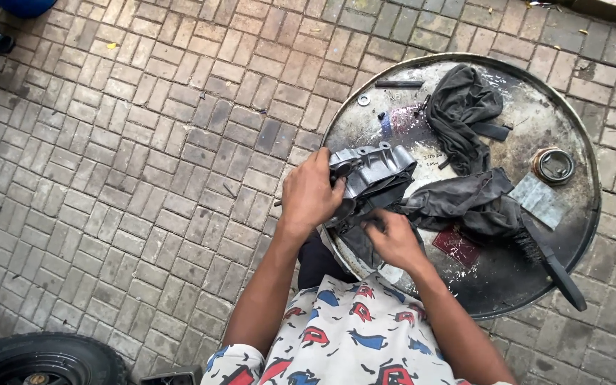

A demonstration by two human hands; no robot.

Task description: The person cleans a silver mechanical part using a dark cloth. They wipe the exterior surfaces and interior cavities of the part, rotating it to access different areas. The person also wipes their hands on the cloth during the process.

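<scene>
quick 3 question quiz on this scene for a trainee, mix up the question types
1. True or false: the left hand holds the grey metal casing over the drum top.
2. What does the right hand have its grip on? A) the dark rag B) the brush C) the metal ring
3. Fill in: the ground around the drum is paved with ____.

Key
1. True.
2. A: the fingers pinch the rag just below the casing; the brush and ring lie untouched to the right.
3. Bricks.
</scene>
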